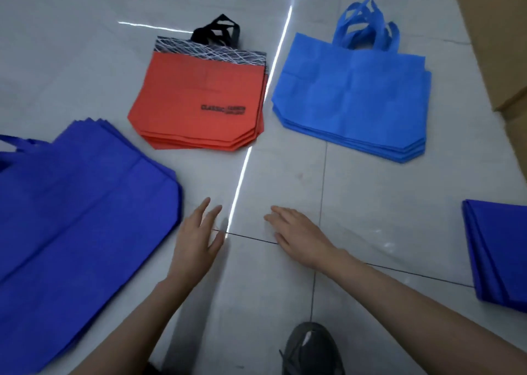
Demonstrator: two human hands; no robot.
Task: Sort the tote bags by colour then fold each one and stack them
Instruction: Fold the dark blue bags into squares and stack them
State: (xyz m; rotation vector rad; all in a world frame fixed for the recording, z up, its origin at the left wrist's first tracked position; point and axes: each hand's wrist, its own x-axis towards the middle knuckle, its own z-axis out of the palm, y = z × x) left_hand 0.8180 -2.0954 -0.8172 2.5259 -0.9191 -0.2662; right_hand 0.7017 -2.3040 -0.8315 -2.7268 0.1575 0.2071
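Observation:
Three piles of flat tote bags lie on the grey tiled floor. A stack of red bags (pixel 196 103) with black patterned tops and black handles sits at the centre back. To its right lies a stack of light blue bags (pixel 353 95) with their handles pointing away. A big stack of dark blue bags (pixel 79 209) fills the left. A folded dark blue bag (pixel 499 255) lies at the right edge. My left hand (pixel 196 240) hovers with straight fingers just right of the dark blue stack. My right hand (pixel 296 235) is spread flat over bare floor. Neither hand holds anything.
A dark grey shoe (pixel 310 349) shows at the bottom centre. A cardboard box (pixel 496 41) stands at the top right corner. A bright light reflection runs across the glossy tiles (pixel 356 197) between the red and light blue stacks.

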